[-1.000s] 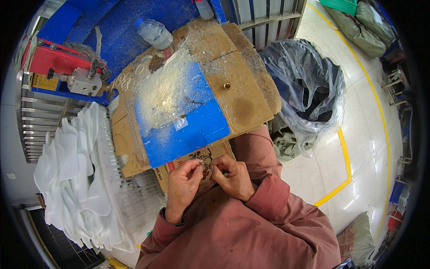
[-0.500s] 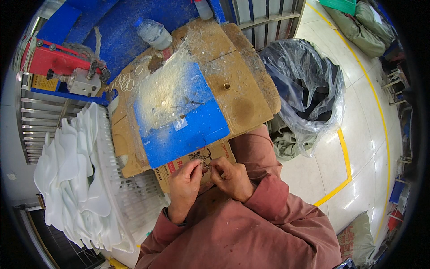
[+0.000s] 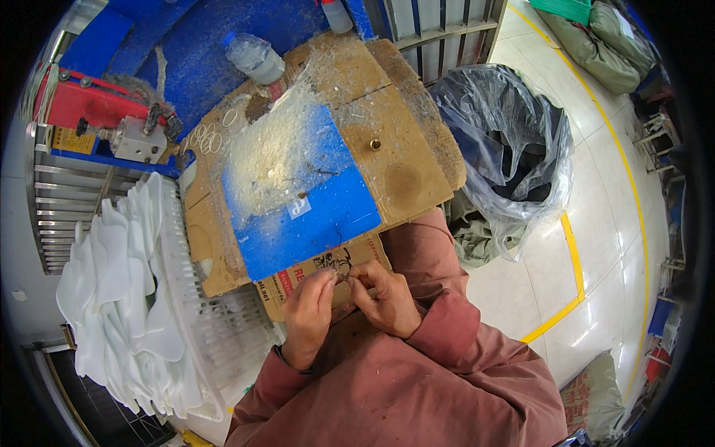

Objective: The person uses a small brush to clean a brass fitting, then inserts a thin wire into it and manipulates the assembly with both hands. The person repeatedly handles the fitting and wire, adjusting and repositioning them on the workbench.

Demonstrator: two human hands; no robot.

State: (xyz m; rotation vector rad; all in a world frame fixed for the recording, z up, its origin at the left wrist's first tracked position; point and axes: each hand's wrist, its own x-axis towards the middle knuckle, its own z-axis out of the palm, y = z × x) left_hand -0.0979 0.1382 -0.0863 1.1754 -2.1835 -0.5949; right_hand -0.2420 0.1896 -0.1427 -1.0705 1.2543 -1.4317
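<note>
Near the bottom of the scene, just past the person's chest, the left hand and the right hand met with fingertips almost touching. Both were curled nearly shut, pinching a small dark piece between them; it was too small to tell what it was, though it looked like a bit of thin wire or a ring. It sat over the near edge of a cardboard box, below a blue board dusted with pale shavings. To the left, a white basket held a stack of white plastic parts. Farther right stood a bin lined with a clear bag.

The step in hand seemed to be fine finger work on that piece, perhaps trimming or fitting it. Judged from the grip, the next move would call for steady fingers kept close together, so the piece did not slip down into the lap.
</note>
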